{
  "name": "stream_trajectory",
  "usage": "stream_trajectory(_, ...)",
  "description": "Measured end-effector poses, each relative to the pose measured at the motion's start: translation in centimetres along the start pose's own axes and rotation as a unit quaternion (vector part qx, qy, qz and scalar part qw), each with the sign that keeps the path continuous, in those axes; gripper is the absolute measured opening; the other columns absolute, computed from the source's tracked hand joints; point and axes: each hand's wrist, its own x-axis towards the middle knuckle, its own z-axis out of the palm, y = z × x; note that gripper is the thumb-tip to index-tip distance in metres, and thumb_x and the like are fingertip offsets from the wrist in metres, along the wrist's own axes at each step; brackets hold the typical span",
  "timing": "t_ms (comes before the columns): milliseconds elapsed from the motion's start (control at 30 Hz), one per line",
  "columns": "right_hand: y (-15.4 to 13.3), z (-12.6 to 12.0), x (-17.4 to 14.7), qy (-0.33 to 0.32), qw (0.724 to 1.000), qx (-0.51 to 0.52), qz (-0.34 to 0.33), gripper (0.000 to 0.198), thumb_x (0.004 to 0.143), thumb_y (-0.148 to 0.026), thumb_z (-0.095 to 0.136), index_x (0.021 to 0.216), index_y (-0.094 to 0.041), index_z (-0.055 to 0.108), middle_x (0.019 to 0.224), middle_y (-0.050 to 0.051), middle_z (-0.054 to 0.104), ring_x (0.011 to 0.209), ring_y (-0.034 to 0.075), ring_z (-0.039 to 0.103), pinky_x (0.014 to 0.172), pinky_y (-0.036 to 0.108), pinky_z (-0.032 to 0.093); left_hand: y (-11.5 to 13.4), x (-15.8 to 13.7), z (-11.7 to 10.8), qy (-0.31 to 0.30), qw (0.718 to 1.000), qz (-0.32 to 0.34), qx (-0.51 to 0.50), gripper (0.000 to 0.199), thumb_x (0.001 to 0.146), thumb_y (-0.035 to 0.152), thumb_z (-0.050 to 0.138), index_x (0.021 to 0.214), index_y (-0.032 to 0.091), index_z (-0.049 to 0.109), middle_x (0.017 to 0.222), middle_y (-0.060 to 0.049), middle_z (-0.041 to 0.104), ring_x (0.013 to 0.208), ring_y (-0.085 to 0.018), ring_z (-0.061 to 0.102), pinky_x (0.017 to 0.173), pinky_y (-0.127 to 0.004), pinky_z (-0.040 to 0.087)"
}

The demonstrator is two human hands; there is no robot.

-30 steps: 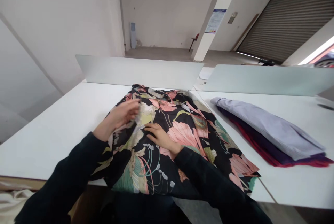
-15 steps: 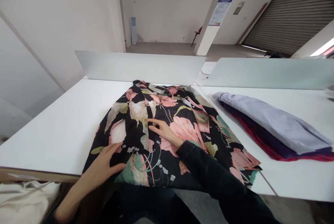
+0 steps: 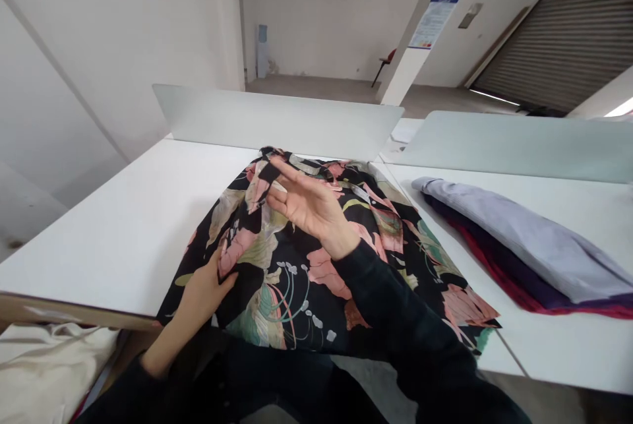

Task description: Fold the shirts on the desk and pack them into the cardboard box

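Note:
A black long-sleeved shirt (image 3: 326, 272) with pink, green and beige flower print lies spread on the white table, its collar toward the far side. My left hand (image 3: 210, 289) grips the front edge of the shirt at its lower left, thumb on the near side and fingertips partly hidden by the cloth. That edge is lifted and folded over. My right hand (image 3: 314, 203) is above the upper middle of the shirt, palm turned up and fingers stretched out to the left. Its fingertips meet the raised strip of the front edge.
Folded garments in light lavender (image 3: 514, 233), purple and red are stacked on the right of the white table (image 3: 99, 233). Frosted partitions (image 3: 277, 117) stand along the far edge. Cream cloth (image 3: 49, 371) lies below the table at lower left.
My left hand has taken hold of the shirt's front edge and lifted it. My right hand has risen from the cloth, moved away from me and turned palm up. The view has shifted slightly.

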Motion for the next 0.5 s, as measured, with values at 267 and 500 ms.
stream_trajectory(267, -2.9, -0.9, -6.5, 0.044, 0.997, -0.062, 0.013, 0.037, 0.087, -0.030, 0.053, 0.123, -0.027, 0.059, 0.105, 0.002, 0.067, 0.101, 0.016, 0.066, 0.091, 0.035, 0.056, -2.6, -4.7, -4.0, 0.182, 0.979, 0.085, -0.033, 0.021, 0.084, 0.041, 0.051, 0.092, 0.024, 0.060, 0.072, 0.002, 0.062, 0.063, -0.016, 0.059, 0.061, -0.025, 0.046)
stream_trajectory(500, -0.2, -7.4, -13.4, 0.201, 0.959, -0.086, 0.179, 0.029, 0.074, -0.026, 0.073, 0.102, -0.019, 0.073, 0.079, 0.003, 0.069, 0.069, 0.012, 0.065, 0.066, 0.024, 0.056, -2.7, -7.7, -3.2, 0.200, 0.948, 0.249, 0.013, 0.010, 0.084, 0.019, 0.050, 0.081, 0.024, 0.058, 0.088, 0.000, 0.066, 0.080, -0.013, 0.067, 0.063, -0.017, 0.051)
